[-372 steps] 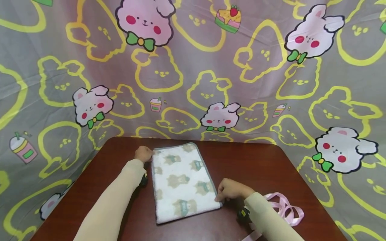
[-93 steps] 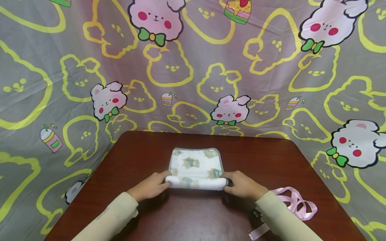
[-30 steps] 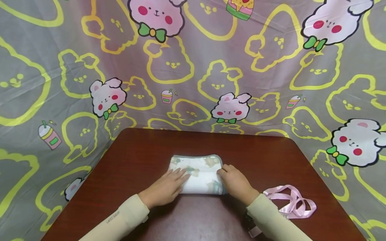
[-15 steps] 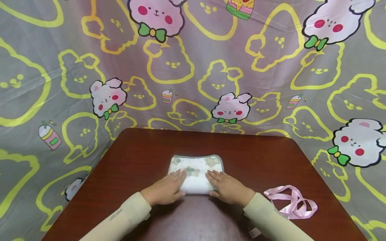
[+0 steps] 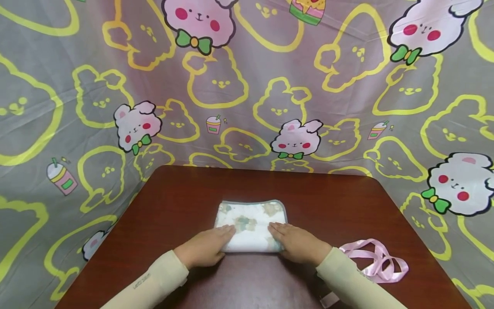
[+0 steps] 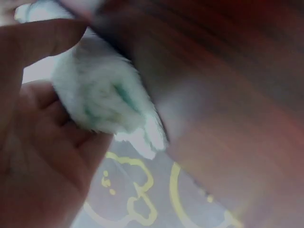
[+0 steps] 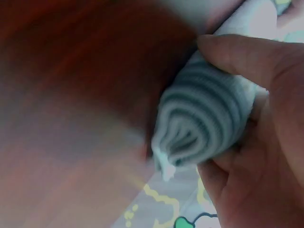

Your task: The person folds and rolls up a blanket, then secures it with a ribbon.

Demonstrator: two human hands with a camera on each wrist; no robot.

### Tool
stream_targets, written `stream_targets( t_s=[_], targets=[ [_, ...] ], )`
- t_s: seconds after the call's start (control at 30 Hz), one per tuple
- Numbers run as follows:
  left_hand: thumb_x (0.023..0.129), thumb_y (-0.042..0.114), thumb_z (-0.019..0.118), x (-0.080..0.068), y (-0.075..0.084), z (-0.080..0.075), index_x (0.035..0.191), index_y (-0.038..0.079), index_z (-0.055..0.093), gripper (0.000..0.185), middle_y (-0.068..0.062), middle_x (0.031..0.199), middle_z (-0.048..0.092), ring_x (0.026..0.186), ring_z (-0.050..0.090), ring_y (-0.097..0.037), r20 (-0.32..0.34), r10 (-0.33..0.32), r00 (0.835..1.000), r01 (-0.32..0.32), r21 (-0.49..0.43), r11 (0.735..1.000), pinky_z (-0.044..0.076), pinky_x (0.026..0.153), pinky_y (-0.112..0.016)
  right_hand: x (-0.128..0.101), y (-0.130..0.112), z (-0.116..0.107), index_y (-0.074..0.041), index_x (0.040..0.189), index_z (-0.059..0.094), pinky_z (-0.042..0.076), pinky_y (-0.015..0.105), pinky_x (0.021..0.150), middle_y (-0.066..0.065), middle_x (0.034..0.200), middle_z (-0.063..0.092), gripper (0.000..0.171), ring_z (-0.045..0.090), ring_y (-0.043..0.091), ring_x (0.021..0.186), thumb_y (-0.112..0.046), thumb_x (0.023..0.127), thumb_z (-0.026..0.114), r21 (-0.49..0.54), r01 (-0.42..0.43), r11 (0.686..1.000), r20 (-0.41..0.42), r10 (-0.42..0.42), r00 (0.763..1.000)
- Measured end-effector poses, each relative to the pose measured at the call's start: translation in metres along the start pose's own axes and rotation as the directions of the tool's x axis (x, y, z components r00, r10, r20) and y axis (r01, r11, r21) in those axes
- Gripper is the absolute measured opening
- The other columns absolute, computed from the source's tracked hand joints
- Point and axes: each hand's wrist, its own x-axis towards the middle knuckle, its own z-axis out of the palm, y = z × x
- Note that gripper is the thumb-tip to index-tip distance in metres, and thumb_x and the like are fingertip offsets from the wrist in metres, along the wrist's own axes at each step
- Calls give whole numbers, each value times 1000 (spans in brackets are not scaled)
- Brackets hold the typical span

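A white towel (image 5: 251, 238) with brown and green bear prints and a grey edge lies on the table, its near part rolled up and a short flat flap at the far side. My left hand (image 5: 205, 246) holds the roll's left end, fingers over the top. On the right end my right hand (image 5: 302, 244) does the same. In the right wrist view, the towel's spiral end (image 7: 199, 118) sits between thumb and fingers. The left wrist view has the fluffy towel end (image 6: 102, 92) between the left thumb and fingers; that view is blurred.
A loosely looped pink ribbon (image 5: 380, 262) lies on the right of the brown table (image 5: 185, 193), partly behind the right sleeve. A grey curtain (image 5: 247, 56) with cartoon rabbits surrounds the table's back and sides.
The towel, earlier spread long and flat, has been rolled up from its near end. Both hands laid flatter on top half a second ago; now they grip the roll's two ends.
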Motion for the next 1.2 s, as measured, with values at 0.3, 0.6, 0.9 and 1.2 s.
stream_targets(
  t_s=[0.3, 0.6, 0.9, 1.2],
  targets=[
    [68, 7, 73, 5, -2, 2, 124, -2, 59, 59, -9, 116, 64, 104, 63, -22, -194, 47, 980, -21, 133, 991, 53, 79, -37, -2, 3, 3, 8, 131, 53, 43, 40, 99, 20, 130, 58, 74, 55, 30, 120, -13, 65, 75, -34, -26, 999, -67, 24, 997],
    [70, 17, 72, 5, -5, -3, 103, 16, 57, 36, 6, 92, 62, 76, 58, -12, -143, -47, 989, 48, 7, 999, 50, 62, -36, -5, 6, -5, 0, 126, 59, 52, 36, 82, 9, 121, 59, 66, 63, 22, 98, -16, 64, 74, 69, -63, 996, -77, 68, 995],
    [75, 21, 68, 6, -8, -14, 102, 18, 59, 28, 11, 82, 56, 65, 48, -10, -116, -96, 989, 81, -130, 988, 46, 61, -31, -9, 17, -8, -9, 129, 59, 49, 34, 84, 0, 116, 58, 57, 59, 13, 94, -21, 74, 70, 250, -140, 958, -24, 151, 988],
    [79, 20, 68, 2, -9, -11, 124, 9, 60, 47, 0, 105, 68, 80, 58, -7, -156, -168, 973, 109, -333, 937, 50, 73, -30, -13, 24, -10, -12, 131, 56, 48, 31, 79, -1, 116, 63, 55, 58, 11, 92, -18, 78, 66, 408, -184, 894, 0, 202, 979]
  ],
)
